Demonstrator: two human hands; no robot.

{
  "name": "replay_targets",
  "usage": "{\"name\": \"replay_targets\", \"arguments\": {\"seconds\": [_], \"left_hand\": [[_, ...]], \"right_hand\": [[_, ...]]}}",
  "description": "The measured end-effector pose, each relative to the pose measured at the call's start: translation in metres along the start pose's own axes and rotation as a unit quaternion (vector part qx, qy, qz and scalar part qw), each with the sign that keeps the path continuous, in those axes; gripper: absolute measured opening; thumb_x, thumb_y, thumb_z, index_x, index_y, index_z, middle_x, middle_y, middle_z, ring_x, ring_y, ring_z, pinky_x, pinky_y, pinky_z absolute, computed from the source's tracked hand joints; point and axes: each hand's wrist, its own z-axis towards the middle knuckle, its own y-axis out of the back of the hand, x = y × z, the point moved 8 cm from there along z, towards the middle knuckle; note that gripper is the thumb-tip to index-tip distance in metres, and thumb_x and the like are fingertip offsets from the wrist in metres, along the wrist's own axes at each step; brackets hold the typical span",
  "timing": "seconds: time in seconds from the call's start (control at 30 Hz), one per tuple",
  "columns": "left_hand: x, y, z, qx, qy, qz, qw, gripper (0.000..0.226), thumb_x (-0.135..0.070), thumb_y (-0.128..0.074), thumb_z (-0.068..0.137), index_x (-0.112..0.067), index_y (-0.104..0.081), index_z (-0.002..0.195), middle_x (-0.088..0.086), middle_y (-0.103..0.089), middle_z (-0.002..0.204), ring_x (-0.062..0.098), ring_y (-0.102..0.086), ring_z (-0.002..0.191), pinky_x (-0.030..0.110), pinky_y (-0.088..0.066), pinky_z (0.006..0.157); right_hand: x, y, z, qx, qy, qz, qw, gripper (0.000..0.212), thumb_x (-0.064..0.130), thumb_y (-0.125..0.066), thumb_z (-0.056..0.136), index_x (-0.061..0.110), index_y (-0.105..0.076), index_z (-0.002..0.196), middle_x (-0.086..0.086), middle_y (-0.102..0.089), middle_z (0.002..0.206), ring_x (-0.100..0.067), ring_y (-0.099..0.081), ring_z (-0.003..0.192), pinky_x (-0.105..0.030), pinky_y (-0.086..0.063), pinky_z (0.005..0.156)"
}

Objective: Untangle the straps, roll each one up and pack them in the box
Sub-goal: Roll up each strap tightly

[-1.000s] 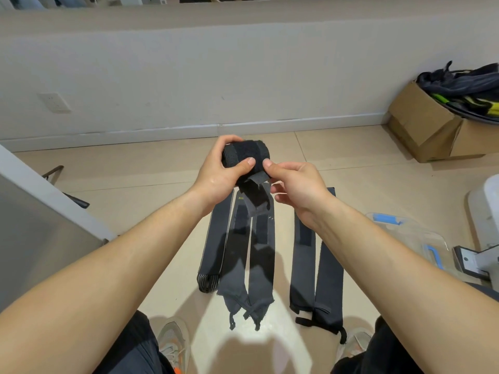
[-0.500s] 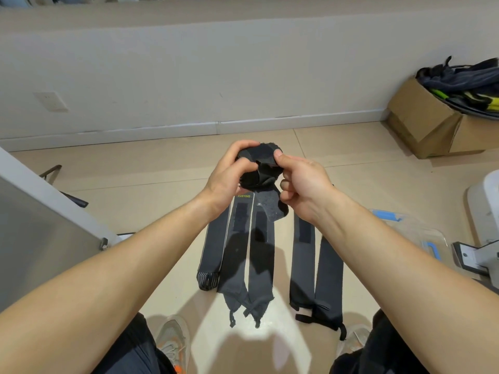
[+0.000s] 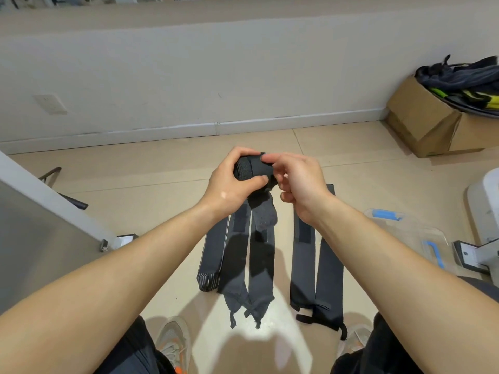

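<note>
Head view: your left hand grips the black rolled fabric strap; your right hand has left its hanging tail to pinch the roll, so winding likely continues.

Right fingers now atop the roll

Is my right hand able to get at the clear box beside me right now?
Likely yes, once free: nothing lies between the right hand and the clear box on the floor, but it pinches the rolled strap that the left hand grips.
</note>
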Motion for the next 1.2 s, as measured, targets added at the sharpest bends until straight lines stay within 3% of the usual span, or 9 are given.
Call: {"name": "replay_targets", "arguments": {"seconds": [0.13,0.23,0.4,0.5,0.6,0.73,0.83,1.1,1.2], "left_hand": [[0.008,-0.006,-0.002,0.006,0.029,-0.053,0.998,0.032,-0.018,-0.079,0.086,-0.034,-0.065,0.109,-0.017,-0.071,0.091,0.006,-0.068,0.092,0.045,-0.059,0.091],[0.01,-0.003,0.0,-0.004,0.045,-0.07,0.997,0.025,-0.023,-0.077,0.087,-0.038,-0.066,0.103,-0.016,-0.072,0.091,0.014,-0.071,0.095,0.051,-0.059,0.092],[0.009,-0.006,-0.001,0.005,0.072,-0.1,0.992,0.016,-0.025,-0.074,0.091,-0.035,-0.066,0.102,0.0,-0.071,0.102,0.027,-0.071,0.102,0.046,-0.063,0.08],[0.011,-0.003,0.0,-0.006,0.106,-0.142,0.984,0.013,-0.025,-0.07,0.095,-0.031,-0.064,0.105,0.001,-0.069,0.104,0.02,-0.073,0.09,0.036,-0.061,0.066],[0.017,0.012,0.006,-0.048,0.148,-0.187,0.97,0.009,-0.03,-0.066,0.097,-0.03,-0.062,0.106,-0.003,-0.067,0.101,0.013,-0.07,0.078,0.033,-0.057,0.059],[0.025,0.028,0.012,-0.073,0.193,-0.261,0.943,0.013,-0.032,-0.062,0.099,-0.024,-0.057,0.108,0.0,-0.067,0.092,0.017,-0.069,0.075,0.044,-0.061,0.073],[0.028,0.035,0.012,-0.079,0.205,-0.282,0.934,0.017,-0.032,-0.061,0.1,-0.022,-0.056,0.113,0.001,-0.069,0.091,0.016,-0.072,0.072,0.045,-0.063,0.074],[0.031,0.022,0.007,-0.034,0.22,-0.257,0.94,0.02,-0.028,-0.065,0.099,-0.019,-0.053,0.112,0.006,-0.066,0.096,0.022,-0.071,0.072,0.048,-0.063,0.073],[0.032,0.012,0.004,-0.011,0.222,-0.254,0.941,0.021,-0.027,-0.068,0.097,-0.02,-0.056,0.113,0.007,-0.068,0.105,0.024,-0.072,0.08,0.045,-0.062,0.072]], "right_hand": [[0.007,-0.002,0.007,0.008,0.083,-0.112,0.99,0.036,0.001,-0.054,0.09,0.015,-0.077,0.115,0.011,-0.067,0.074,0.006,-0.059,0.058,-0.011,-0.044,0.055],[0.006,-0.004,0.011,0.01,0.121,-0.15,0.981,0.028,0.012,-0.065,0.092,0.023,-0.077,0.116,0.005,-0.061,0.073,-0.003,-0.059,0.066,-0.02,-0.05,0.069],[0.007,0.014,0.016,-0.065,0.121,-0.13,0.982,0.035,0.032,-0.078,0.088,0.029,-0.069,0.121,0.015,-0.04,0.051,-0.002,-0.045,0.049,-0.016,-0.038,0.053],[0.008,0.021,0.013,-0.123,0.139,-0.197,0.963,0.018,0.038,-0.067,0.094,0.027,-0.063,0.108,0.01,-0.051,0.062,-0.008,-0.052,0.059,-0.028,-0.041,0.061],[0.004,0.012,0.005,-0.096,0.139,-0.212,0.963,0.012,0.015,-0.05,0.097,0.024,-0.057,0.098,0.007,-0.056,0.077,-0.006,-0.053,0.064,-0.032,-0.042,0.066],[0.006,-0.021,-0.013,0.083,0.27,-0.434,0.855,0.047,-0.001,-0.048,0.087,0.036,-0.054,0.115,0.009,-0.048,0.118,-0.014,-0.057,0.093,-0.043,-0.052,0.077],[-0.002,-0.036,-0.02,0.14,0.315,-0.522,0.78,0.062,-0.002,-0.059,0.084,0.041,-0.047,0.127,0.009,-0.035,0.128,-0.016,-0.051,0.106,-0.044,-0.054,0.075],[0.026,-0.032,-0.024,0.015,0.446,-0.497,0.744,0.01,0.017,-0.074,0.09,0.022,-0.075,0.099,0.005,-0.062,0.1,-0.022,-0.057,0.089,-0.031,-0.043,0.063],[0.028,-0.027,-0.018,0.007,0.436,-0.475,0.764,0.007,0.022,-0.074,0.091,0.02,-0.077,0.097,0.005,-0.064,0.089,-0.021,-0.061,0.079,-0.031,-0.045,0.062]]}}
